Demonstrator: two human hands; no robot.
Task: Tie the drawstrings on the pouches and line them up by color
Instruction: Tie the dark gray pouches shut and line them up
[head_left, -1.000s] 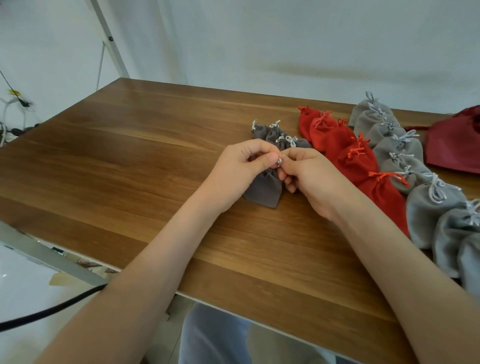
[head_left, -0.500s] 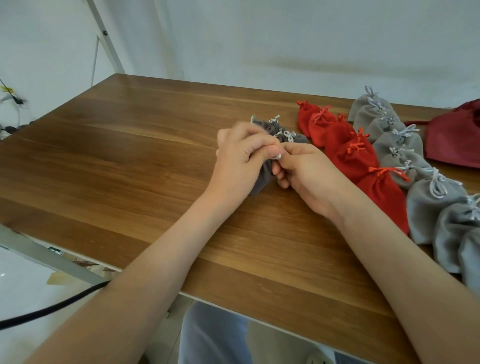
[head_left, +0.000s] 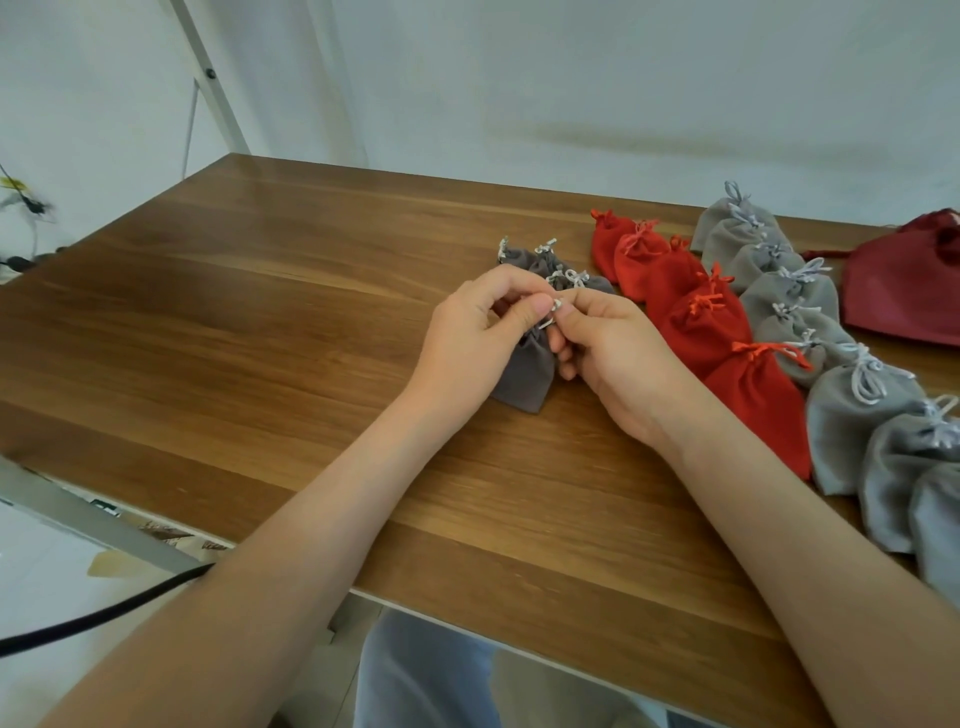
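Tabletop (head_left: 260, 338) of brown wood, red pouches (head_left: 691, 338), white wall (head_left: 571, 78)

- Dark grey pouches: at least four. One held pouch (head_left: 524, 374) sits at the centre of the frame, pinched by both hands. A short row (head_left: 540, 262) of about three lies just above it, but overlap blurs the count.
- Red pouches (head_left: 696, 322): five or six, overlapping in one row right of centre.
- Light grey pouches (head_left: 857, 410): about nine, in one row down the right side, the last cut off by the frame edge.
- Dark red bag (head_left: 904, 296): one, at the right edge.
- Hands: two, left hand (head_left: 478, 343) and right hand (head_left: 618, 364).
- Table (head_left: 260, 338): one.
- Black cable (head_left: 104, 616): one, lower left.
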